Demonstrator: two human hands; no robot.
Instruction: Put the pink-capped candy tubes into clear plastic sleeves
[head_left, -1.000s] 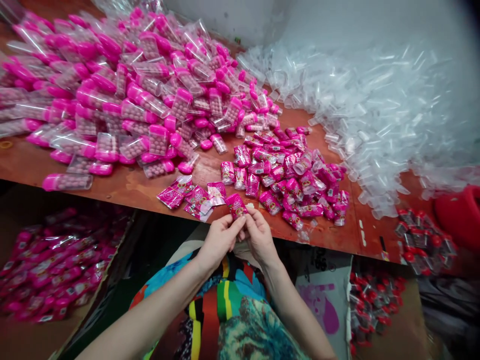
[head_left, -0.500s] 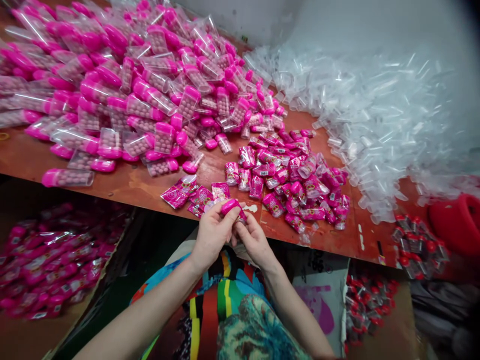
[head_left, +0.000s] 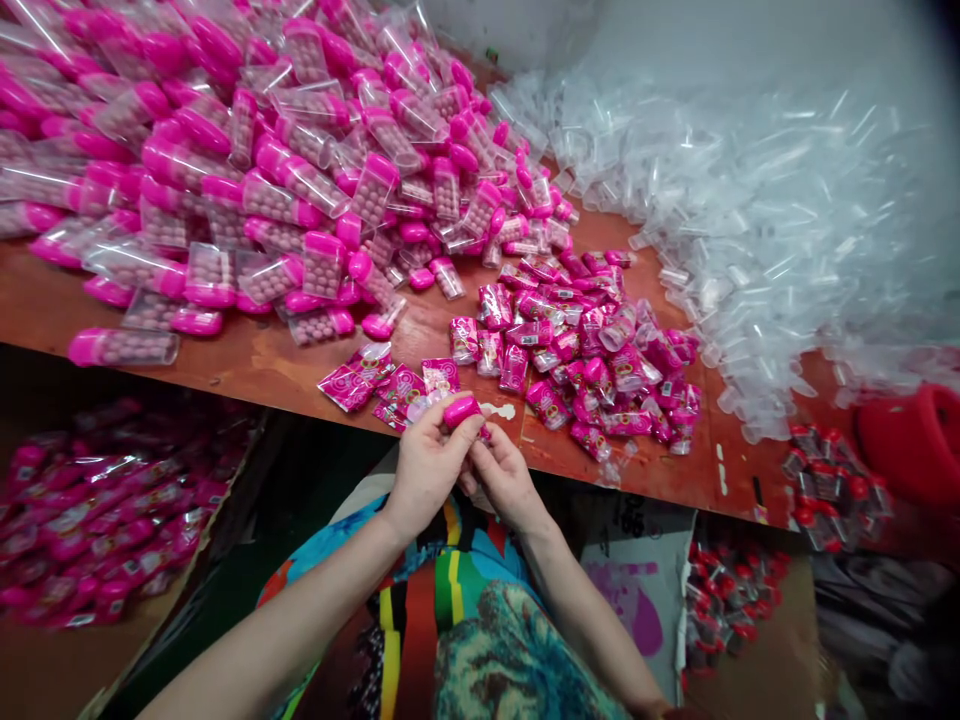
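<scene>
Close together at the table's front edge, my left hand [head_left: 429, 462] and my right hand [head_left: 507, 478] both grip one pink-capped container [head_left: 462, 411]. Its pink cap shows above my left fingers; pink wrapping shows between the hands, and the lower part is hidden by fingers. Just beyond my left hand lie a few flat pink packets [head_left: 355, 376]. A heap of pink wrapped pieces [head_left: 592, 340] sits to the right of them. Clear containers with pink caps and pink balls [head_left: 322, 265] are piled at the back left.
Clear empty tubes [head_left: 750, 230] are heaped on the right of the brown table [head_left: 247, 365]. Red-capped containers [head_left: 825, 485] lie by a red tub [head_left: 911, 445]. Below the table, a box of pink packages [head_left: 112, 520] stands left, and more red-capped pieces [head_left: 731, 600] are at right.
The view has shifted slightly, so the left pile appears larger and a little further left. Both hands keep nearly the same pose around the pink-capped container.
</scene>
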